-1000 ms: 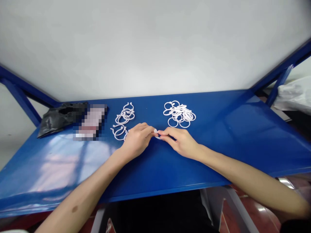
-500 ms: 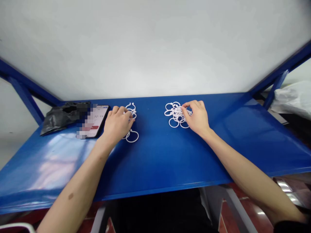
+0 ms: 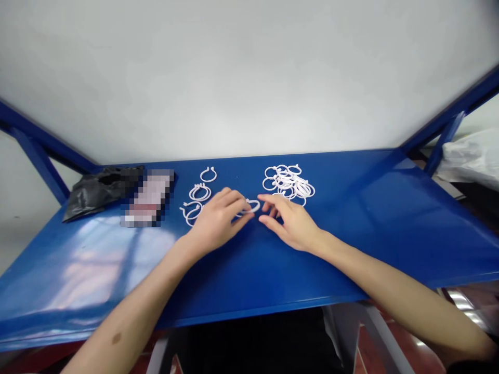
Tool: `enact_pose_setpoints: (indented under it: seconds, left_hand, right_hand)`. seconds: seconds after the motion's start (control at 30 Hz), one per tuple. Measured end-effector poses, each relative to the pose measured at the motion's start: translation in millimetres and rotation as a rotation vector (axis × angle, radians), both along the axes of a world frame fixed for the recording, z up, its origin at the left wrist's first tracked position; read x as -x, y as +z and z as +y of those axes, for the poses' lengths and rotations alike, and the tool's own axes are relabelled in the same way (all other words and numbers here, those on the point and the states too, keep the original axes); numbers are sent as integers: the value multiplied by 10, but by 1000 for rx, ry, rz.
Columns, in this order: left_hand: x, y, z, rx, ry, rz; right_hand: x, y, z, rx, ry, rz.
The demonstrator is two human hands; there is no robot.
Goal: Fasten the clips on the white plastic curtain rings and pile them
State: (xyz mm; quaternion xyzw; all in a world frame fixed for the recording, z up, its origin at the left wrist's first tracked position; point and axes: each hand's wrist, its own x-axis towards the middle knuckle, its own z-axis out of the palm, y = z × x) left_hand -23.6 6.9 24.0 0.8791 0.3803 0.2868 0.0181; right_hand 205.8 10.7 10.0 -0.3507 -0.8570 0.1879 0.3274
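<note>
White ring could slip should the left hand, fingers pinching it, loosen; right hand has fingers spread.

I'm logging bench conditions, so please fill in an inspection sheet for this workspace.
Surface: glossy blue tabletop, shiniest at left.
Job's things: single thin white ring; open-ended white rings grouped at left; piled white rings at right.
Clutter: crumpled black plastic bag; pixelated flat rectangular object beside it.
Hands: left hand holds the single ring; right hand open beside it, thumb and fingers apart.
Cables: nothing seen.
Surroundings: smooth white wall, blue frame bars, translucent whitish bag, red tiled floor.
</note>
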Motion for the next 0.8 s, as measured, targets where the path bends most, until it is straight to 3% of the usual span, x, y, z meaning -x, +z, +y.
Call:
enact_pose_setpoints:
  seconds: [0.1,0.23,0.3,0.4,0.53,0.67,0.8]
  left_hand:
    - [-87,-84,-53,5,-122,43]
    - [-81,-126,-51,13,-151,-18]
    - [-71,-103,-53,-2,-110,-114]
    - [-75,-59,-60,-19,64,-245]
    - [-87,-24,-54,173,189,-252]
    - [-91,12,-52,416,127,-300]
    - [-97,16,-61,489,56,-350]
  right_hand:
    - [40,-19,-40,49,59,-15]
    - [37,-33,17,33,55,13]
    - [38,-42,31,17,42,51]
    - [42,-69,18,26,18,119]
    - [33,-108,-6,79,2,168]
    - [18,-132,0,87,24,166]
    - [21,-140,7,91,29,197]
